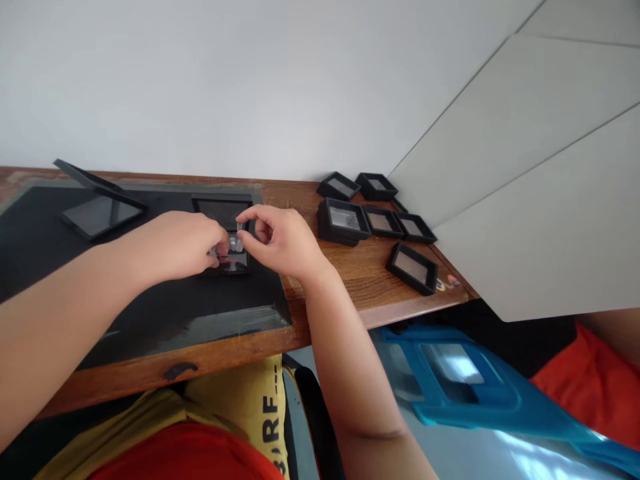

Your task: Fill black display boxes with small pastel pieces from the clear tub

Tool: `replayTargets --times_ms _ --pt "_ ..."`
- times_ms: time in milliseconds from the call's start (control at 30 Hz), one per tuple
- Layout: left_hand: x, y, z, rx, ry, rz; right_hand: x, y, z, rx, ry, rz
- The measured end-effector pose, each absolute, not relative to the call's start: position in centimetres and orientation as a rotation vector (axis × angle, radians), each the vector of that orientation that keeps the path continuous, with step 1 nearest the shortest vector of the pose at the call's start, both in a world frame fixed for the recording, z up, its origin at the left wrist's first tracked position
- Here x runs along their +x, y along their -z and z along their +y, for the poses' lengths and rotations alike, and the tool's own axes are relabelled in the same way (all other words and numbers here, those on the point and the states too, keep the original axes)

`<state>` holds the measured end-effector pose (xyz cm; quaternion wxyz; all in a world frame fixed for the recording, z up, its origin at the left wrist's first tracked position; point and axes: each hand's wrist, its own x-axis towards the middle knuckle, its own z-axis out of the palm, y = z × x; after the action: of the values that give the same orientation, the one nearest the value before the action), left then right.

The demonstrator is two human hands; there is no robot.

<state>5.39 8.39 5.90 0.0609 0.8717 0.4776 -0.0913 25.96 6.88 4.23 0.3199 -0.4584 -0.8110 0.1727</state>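
Note:
A black case [223,200] with a clear window lies open on the dark mat, its lid tilted up at the back. Small clear pieces [234,243] sit in it between my hands. My left hand [187,243] reaches in from the left, its fingers curled down over the case's left side; what they pinch is mostly hidden. My right hand [283,241] comes over the right side, with thumb and forefinger closed about a small clear piece [240,227]. To the left, a second black case [103,210] stands open with its lid slanting up.
Several black framed boxes [345,219] are grouped on the wooden table [363,273] at right, one [413,268] nearer the front edge. A white wall runs behind, and a pale panel [550,200] closes the right. Below stands a blue plastic chair [475,380], beside a red-clothed person [595,387].

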Motion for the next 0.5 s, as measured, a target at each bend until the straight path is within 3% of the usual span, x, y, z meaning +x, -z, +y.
replayTargets --times_ms 500 --pt "4.5 -4.9 8.3 2.587 -0.007 1.451 26.2 -3.9 7.1 -1.186 -0.476 -2.093"
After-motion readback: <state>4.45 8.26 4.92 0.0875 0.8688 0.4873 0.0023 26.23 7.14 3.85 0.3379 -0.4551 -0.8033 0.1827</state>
